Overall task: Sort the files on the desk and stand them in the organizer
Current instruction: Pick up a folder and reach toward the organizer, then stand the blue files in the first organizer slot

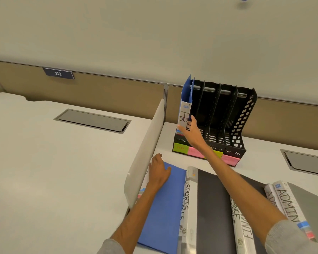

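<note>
Right hand: gripping the lower spine of the HR file, steadying it upright in the leftmost slot of the organizer.
Left hand: lying on the flat blue file, fingers curling over its far edge, likely readying it.
Open room: slots to the right are standing empty.
Edges: white divider is crowding the bench on the left.

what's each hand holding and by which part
The right hand holds the standing HR file by its lower spine. The left hand rests on the flat blue file at its far end; grip cannot be told.
</note>
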